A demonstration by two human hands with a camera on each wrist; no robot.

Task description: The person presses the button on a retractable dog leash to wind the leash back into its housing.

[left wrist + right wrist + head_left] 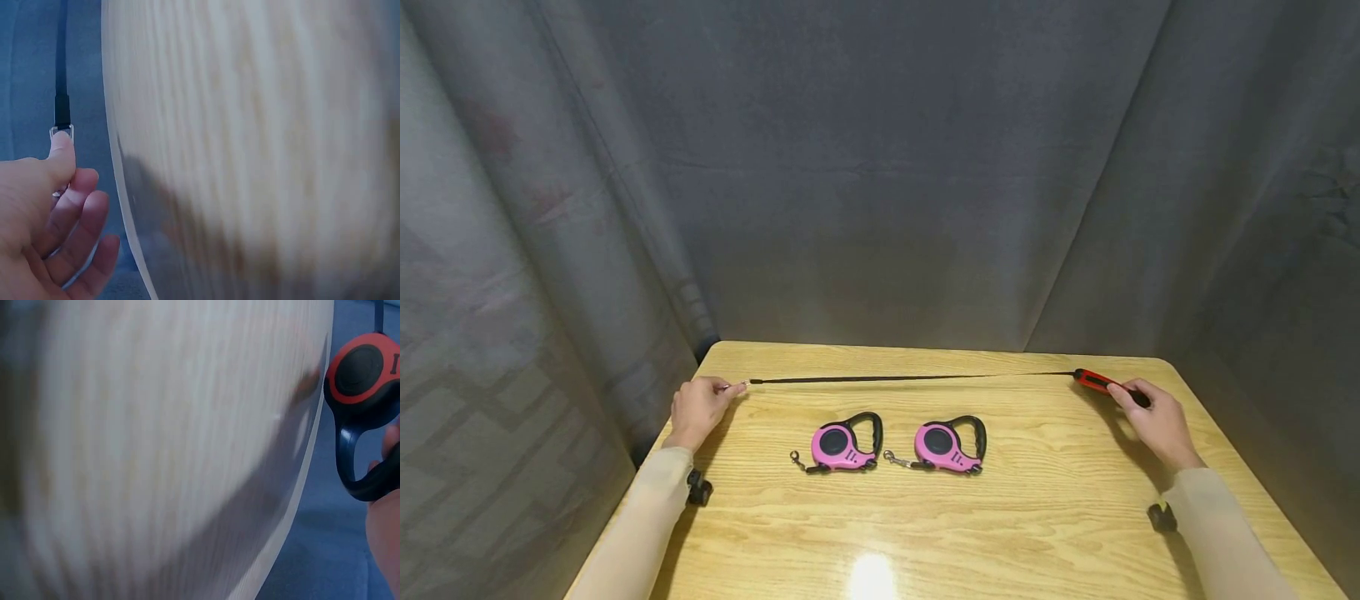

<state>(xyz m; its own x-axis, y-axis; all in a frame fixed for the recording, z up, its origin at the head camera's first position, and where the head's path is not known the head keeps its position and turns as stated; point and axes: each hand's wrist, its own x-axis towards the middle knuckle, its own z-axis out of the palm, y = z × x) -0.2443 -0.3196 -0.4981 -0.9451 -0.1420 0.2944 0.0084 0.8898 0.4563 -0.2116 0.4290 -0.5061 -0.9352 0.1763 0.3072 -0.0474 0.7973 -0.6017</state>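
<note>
A red and black retractable dog leash [361, 372] is held by its looped handle in my right hand [1157, 418], above the right part of the table. Its black strap [865, 379] runs pulled out across to the left. At the strap's other end, my left hand [698, 408] pinches the metal clip [70, 132] between thumb and fingers; most of the clip is hidden by them. Two pink and black retractable leashes lie side by side on the table below the strap, a left one [842, 446] and a right one [946, 446], each with a short clip end pointing left.
The wooden table [820, 533] has a rounded far edge, with a grey curtain [880, 208] hanging right behind it. More curtain hangs along both sides. A bright light reflection lies near the table's front.
</note>
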